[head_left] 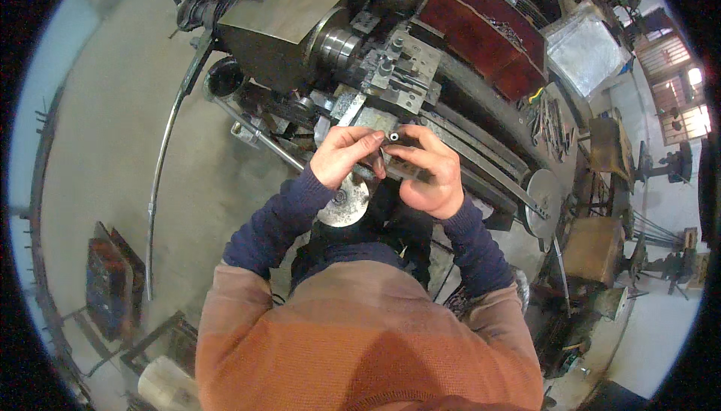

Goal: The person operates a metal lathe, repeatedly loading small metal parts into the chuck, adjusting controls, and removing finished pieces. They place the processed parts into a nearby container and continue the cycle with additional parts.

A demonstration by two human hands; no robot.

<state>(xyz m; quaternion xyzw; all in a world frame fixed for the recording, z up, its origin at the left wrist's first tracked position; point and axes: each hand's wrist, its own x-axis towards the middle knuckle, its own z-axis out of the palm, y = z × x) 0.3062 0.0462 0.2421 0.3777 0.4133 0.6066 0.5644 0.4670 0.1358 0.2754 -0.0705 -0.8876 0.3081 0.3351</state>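
Both my hands are brought together over the lathe's front side. Between their fingertips is a small metal piece with a round, hollow-looking end (393,137). My left hand (347,156) is closed, with thumb and fingers pinched at the piece's left side. My right hand (434,174) curls its fingers in from the right onto the same piece. Most of the piece is hidden by the fingers. Just beyond the hands sits the lathe's tool post (405,69), with bolts on top. A round metal handwheel (344,202) lies below my left wrist.
The headstock (282,21) and shiny chuck (339,49) stand at the upper left. A dark red tray (481,32) lies behind the bed. Several hand tools (552,127) lie at the right, near another handwheel (542,202). A long metal rod (161,178) hangs at the left.
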